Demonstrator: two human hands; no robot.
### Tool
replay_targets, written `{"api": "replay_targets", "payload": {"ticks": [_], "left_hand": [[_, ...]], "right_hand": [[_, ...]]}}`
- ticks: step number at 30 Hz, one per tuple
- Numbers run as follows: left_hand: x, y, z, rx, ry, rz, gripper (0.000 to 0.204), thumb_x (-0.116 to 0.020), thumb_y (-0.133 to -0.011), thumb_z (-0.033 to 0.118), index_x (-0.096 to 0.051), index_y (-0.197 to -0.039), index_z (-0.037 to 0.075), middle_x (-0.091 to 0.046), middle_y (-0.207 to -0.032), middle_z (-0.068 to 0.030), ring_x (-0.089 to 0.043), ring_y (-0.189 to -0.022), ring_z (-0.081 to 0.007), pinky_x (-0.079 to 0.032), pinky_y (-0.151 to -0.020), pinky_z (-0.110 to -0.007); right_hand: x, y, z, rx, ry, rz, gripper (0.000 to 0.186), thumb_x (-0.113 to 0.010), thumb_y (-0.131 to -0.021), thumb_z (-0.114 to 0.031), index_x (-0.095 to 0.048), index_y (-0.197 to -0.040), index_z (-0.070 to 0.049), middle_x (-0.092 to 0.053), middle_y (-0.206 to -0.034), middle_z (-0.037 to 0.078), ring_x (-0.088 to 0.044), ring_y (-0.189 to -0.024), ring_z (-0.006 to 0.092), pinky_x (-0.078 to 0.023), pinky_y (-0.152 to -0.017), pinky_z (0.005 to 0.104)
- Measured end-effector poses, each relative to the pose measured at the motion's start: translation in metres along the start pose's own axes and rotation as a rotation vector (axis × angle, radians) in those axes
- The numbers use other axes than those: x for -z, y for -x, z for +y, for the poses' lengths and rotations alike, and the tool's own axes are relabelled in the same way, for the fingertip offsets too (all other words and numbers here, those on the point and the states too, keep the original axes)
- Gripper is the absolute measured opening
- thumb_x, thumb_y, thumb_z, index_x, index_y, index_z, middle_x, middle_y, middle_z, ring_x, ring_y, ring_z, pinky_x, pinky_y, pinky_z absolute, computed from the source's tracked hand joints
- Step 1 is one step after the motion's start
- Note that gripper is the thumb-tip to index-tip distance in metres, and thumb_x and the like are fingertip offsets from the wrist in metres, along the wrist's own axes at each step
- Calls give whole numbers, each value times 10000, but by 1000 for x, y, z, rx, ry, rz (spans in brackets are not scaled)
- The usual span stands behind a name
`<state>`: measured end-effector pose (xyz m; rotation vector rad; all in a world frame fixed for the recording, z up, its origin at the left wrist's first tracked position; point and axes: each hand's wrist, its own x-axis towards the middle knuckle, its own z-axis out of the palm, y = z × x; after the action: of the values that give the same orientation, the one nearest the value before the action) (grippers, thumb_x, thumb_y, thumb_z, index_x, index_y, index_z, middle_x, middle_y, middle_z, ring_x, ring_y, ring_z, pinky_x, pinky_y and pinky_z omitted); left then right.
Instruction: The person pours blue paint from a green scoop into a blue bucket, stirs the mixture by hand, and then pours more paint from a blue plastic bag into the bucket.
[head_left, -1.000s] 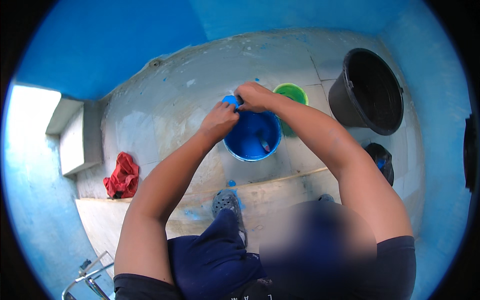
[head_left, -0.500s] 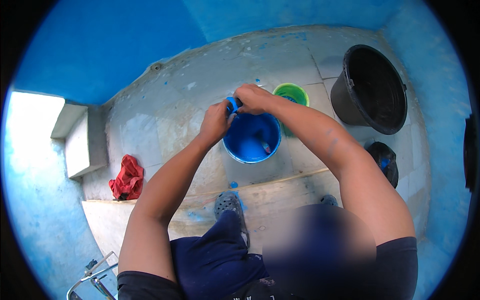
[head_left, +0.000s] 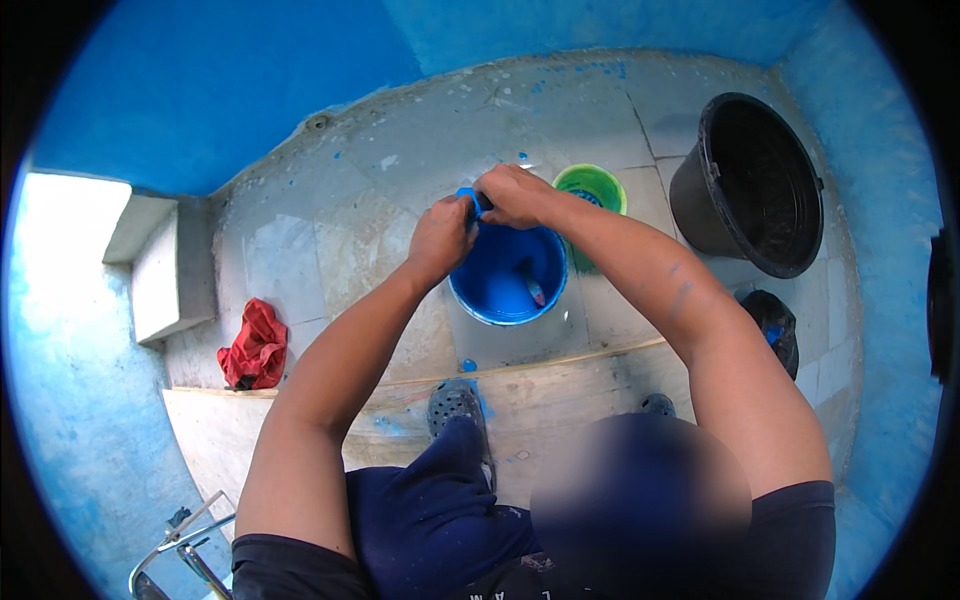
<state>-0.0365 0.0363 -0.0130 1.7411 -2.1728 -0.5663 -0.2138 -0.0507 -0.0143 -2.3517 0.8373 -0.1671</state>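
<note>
My left hand [head_left: 441,238] and my right hand [head_left: 514,195] meet over the far left rim of a bucket of blue paint [head_left: 503,321]. Between them is a small blue, loop-shaped thing [head_left: 470,198] with a dark part; its kind does not show clearly. Fingers of both hands are closed around it, partly hidden by the hands themselves. Inside the bucket, a slim tool with a pale and red end [head_left: 537,292] leans in the paint, its other end out of sight.
A green pail [head_left: 618,190] stands just beyond my right forearm. Farther right are a large black tub [head_left: 692,205] and a black bag [head_left: 782,345]. A red cloth [head_left: 256,345] lies left, near a step edge. Blue walls surround the paint-spotted tiled floor [head_left: 370,230].
My hands stay at the bucket rim with the blue loop-shaped thing, which is turned slightly differently between the fingers. The whole view has shifted a little.
</note>
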Motion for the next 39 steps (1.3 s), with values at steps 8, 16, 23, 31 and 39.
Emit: {"api": "replay_targets", "payload": {"ticks": [8,16,23,31,39], "left_hand": [[-5,0,-1,-42,-84,-23,226,-662,-884,90,-598,-1093,32,-684,-999,-228,-673,-920,-460,-550,-814,-543],[-14,-4,-10,-97,-268,-23,186,-593,-933,129,-592,-1095,38,-681,-989,-220,-674,-906,-446,-547,-788,-532],[3,-2,-2,-114,-126,-86,212,-618,-903,101,-610,-1107,44,-662,-1010,-217,-663,-947,-442,-547,-826,-519],[2,5,-6,-152,-96,-49,245,-619,-867,22,-592,-1111,28,-650,-992,-219,-651,-956,-450,-538,-837,-514],[-1,6,-9,-183,-136,-35,156,-560,-895,4,-600,-1045,3,-665,-1011,-218,-675,-930,-426,-547,-822,-499]], "right_hand": [[-5,3,1,44,66,35,205,-816,-789,-155,-750,-952,-49,-738,-969,217,-695,-986,426,-557,-858,504],[-3,3,-8,12,92,54,216,-815,-788,-155,-764,-965,-42,-742,-1009,223,-697,-1013,429,-567,-885,496],[-9,9,-6,-21,126,96,212,-792,-811,-168,-753,-960,-21,-739,-1013,229,-699,-1020,423,-564,-895,501],[-2,10,-13,-49,109,42,217,-785,-822,-194,-746,-963,-33,-737,-1036,217,-692,-1039,420,-555,-908,496],[3,3,-14,-28,165,12,275,-797,-832,-248,-740,-998,-37,-736,-988,221,-698,-1009,418,-558,-883,499]]}}
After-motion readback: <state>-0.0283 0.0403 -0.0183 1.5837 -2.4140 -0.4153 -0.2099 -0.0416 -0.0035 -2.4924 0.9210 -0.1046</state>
